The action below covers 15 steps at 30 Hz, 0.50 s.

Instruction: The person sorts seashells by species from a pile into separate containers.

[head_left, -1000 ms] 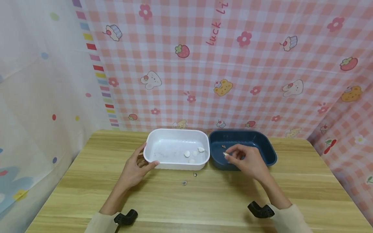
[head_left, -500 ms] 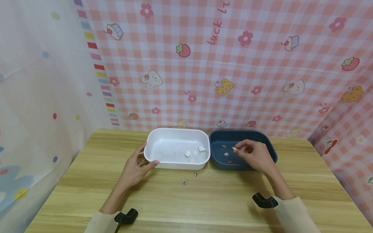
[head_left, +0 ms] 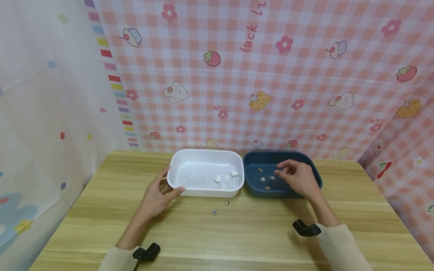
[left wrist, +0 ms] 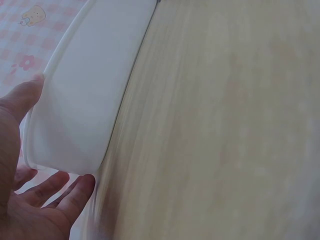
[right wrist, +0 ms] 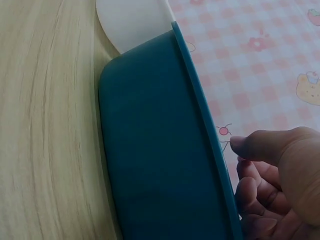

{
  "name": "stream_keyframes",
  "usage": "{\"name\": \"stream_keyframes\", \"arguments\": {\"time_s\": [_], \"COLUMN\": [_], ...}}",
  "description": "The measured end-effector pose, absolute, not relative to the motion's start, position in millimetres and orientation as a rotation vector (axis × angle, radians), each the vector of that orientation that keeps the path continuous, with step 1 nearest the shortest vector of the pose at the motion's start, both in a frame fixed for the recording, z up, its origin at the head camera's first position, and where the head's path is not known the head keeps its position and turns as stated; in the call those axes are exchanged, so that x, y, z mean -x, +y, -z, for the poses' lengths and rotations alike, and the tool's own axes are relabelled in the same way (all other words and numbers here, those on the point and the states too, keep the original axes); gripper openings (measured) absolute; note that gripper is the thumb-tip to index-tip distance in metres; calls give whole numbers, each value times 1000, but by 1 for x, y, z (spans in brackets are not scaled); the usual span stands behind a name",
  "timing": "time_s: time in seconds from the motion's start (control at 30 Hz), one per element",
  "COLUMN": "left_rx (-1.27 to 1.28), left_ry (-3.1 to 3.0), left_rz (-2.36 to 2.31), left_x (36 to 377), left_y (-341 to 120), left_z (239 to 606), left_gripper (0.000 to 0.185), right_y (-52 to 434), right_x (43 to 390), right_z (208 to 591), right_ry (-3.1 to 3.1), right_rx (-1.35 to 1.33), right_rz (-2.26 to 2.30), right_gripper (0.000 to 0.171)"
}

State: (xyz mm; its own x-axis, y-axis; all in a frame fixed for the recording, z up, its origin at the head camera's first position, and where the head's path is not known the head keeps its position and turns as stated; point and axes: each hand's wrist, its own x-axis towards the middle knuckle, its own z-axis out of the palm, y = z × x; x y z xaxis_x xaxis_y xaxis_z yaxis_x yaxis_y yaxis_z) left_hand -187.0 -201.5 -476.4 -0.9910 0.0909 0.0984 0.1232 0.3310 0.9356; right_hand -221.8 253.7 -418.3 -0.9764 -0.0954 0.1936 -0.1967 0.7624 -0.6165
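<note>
My left hand [head_left: 156,196] holds the left end of a white plastic basin [head_left: 203,193], thumb at the front rim and fingers against the end wall. Several white shells [head_left: 217,178] lie in the right half of that basin. Over the dark blue basin [head_left: 252,191] hovers my right hand [head_left: 299,177], thumb and forefinger parted with nothing between them. Just left of its fingertips, a small shell [head_left: 272,178] is inside the blue basin, near several other small brownish shells [head_left: 263,180]. The right wrist view has the thumb [right wrist: 255,146] beyond the blue rim.
Two small shells, one greyish [head_left: 215,212] and one darker [head_left: 227,202], lie on the wooden table [head_left: 217,241] in front of the white basin. Both basins stand side by side near the back edge, before a pink checked cloth [head_left: 234,86].
My right hand has moved a little right over the blue basin and let go of a small shell, which is now in the basin. The left hand keeps its hold on the white basin.
</note>
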Motion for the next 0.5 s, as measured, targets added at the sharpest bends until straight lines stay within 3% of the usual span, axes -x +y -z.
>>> {"name": "stream_keyframes", "arguments": {"time_s": [0.5], "left_rx": [192], "left_ry": [-2541], "left_rz": [1789], "left_x": [187], "left_y": [-203], "left_z": [478], "left_gripper": [95], "right_y": [232], "right_x": [192], "right_z": [415], "right_ry": [-2687], "right_rx": [-367], "right_rz": [-1176], "right_gripper": [19]}}
